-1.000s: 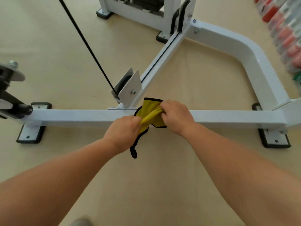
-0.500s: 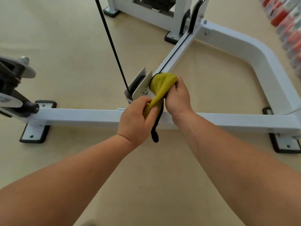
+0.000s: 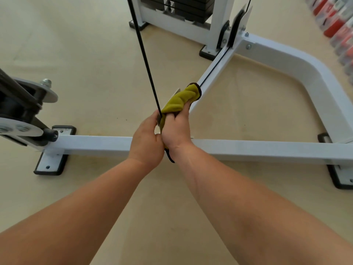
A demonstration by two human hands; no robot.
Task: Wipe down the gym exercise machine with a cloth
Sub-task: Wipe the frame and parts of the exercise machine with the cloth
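Observation:
The white steel frame of the gym machine (image 3: pixel 267 150) lies low on the floor, with a cross bar in front and a diagonal bar (image 3: pixel 214 77) running to the weight stack. A yellow cloth with a dark edge (image 3: pixel 181 101) is draped over the pulley bracket where the two bars meet. My right hand (image 3: pixel 176 131) grips the cloth from the right. My left hand (image 3: pixel 147 142) holds its lower part from the left, close against the right hand. The bracket is almost wholly hidden under cloth and hands.
A black cable (image 3: pixel 145 60) rises steeply from the bracket toward the top edge. The black weight stack (image 3: pixel 183 8) stands at the back. A pulley and lever assembly (image 3: pixel 21 111) juts in at the left. Red and white items (image 3: pixel 338 22) line the right edge. The floor is beige.
Both hands lifted the cloth off the cross bar onto the pulley bracket, and it now covers the bracket further up the diagonal bar. The left hand closed in against the right.

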